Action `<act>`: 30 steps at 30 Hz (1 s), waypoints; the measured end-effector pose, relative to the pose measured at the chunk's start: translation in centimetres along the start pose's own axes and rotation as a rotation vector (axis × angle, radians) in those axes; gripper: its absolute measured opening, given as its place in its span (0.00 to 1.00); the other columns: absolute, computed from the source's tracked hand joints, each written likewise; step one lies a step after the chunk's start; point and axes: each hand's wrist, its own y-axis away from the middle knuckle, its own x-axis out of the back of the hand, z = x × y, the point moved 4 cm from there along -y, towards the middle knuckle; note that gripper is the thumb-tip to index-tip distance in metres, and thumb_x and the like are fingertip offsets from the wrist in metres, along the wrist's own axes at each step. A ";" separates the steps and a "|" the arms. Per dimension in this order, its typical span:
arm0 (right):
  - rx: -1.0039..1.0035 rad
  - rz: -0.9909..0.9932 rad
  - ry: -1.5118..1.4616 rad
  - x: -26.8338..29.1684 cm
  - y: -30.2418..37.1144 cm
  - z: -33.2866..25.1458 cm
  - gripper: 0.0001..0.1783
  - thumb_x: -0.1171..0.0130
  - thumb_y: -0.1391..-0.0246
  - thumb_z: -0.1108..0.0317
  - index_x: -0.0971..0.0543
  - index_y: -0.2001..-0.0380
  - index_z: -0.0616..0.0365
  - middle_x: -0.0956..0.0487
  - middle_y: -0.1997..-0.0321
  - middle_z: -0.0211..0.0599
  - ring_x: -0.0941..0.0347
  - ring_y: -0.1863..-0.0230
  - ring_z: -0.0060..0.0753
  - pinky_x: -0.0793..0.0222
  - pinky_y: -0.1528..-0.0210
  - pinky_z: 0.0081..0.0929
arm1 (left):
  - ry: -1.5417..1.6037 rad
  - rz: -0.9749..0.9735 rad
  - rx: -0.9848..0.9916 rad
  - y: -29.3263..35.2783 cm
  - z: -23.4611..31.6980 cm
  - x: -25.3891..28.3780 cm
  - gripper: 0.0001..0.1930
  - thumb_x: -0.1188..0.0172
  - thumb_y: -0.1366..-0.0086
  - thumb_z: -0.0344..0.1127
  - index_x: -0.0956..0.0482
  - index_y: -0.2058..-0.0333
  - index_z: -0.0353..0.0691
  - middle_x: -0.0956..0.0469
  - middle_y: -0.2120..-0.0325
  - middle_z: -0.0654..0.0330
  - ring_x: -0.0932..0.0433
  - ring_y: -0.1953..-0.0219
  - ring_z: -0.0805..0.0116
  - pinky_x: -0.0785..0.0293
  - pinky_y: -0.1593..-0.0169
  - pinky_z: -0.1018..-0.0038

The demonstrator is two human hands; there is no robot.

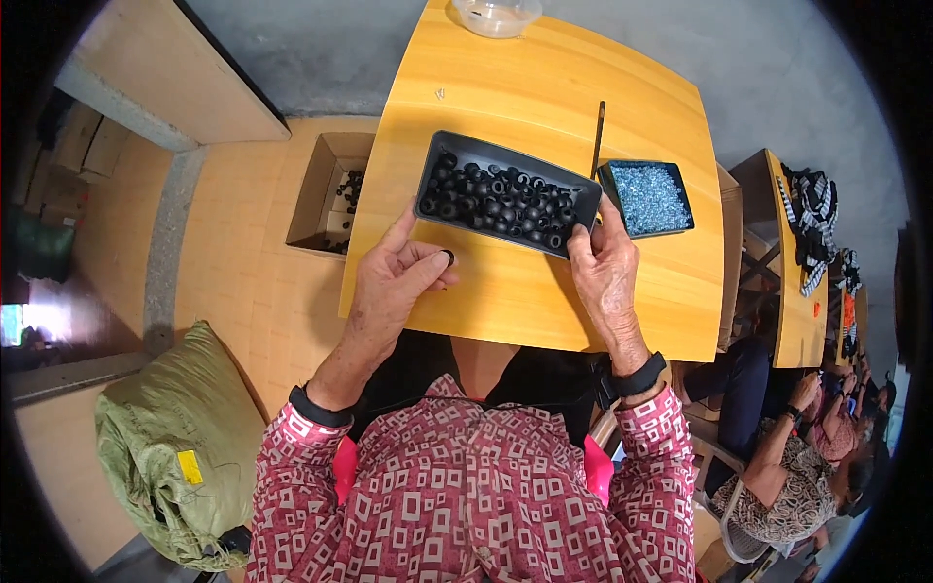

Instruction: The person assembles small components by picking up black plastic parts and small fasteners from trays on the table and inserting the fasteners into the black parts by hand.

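A black rectangular tray full of small round black pieces with holes is at the near middle of the yellow table. My right hand grips its right end, thumb on the near rim and fingers at the side. At the near left corner, the index finger of my left hand reaches up to the tray's edge. Between that hand's thumb and curled fingers is a small black round piece, partly hidden by the thumb.
Right of the tray stands a square dark container of clear bluish beads, with a thin dark stick behind. A clear plastic bowl is at the far edge. On the left floor are a cardboard box and green sack. People sit at right.
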 end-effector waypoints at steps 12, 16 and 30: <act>0.033 0.022 -0.013 0.0 0.5 -0.5 0.25 0.48 0.50 0.76 0.30 0.45 0.62 0.34 0.86 0.36 0.37 0.85 0.22 0.36 0.79 0.24 | 0.012 -0.022 0.058 0.5 -0.5 0.0 0.38 0.43 0.36 0.31 0.55 0.34 0.34 0.21 0.66 0.55 0.21 0.66 0.72 0.27 0.60 0.80; -0.022 -0.020 0.014 -0.4 -0.2 -0.9 0.24 0.49 0.50 0.76 0.30 0.47 0.64 0.36 0.87 0.35 0.40 0.85 0.21 0.39 0.81 0.24 | 0.062 0.033 0.022 -0.2 0.3 -0.3 0.37 0.44 0.36 0.31 0.56 0.35 0.30 0.21 0.66 0.55 0.21 0.67 0.72 0.27 0.60 0.81; 0.559 -0.409 0.540 -2.1 8.2 -5.3 0.28 0.41 0.49 0.69 0.31 0.43 0.61 0.31 0.39 0.48 0.38 0.36 0.50 0.41 0.36 0.39 | 0.079 0.045 -0.041 -2.4 -2.0 1.5 0.36 0.41 0.37 0.36 0.49 0.36 0.29 0.21 0.69 0.56 0.20 0.68 0.72 0.25 0.64 0.83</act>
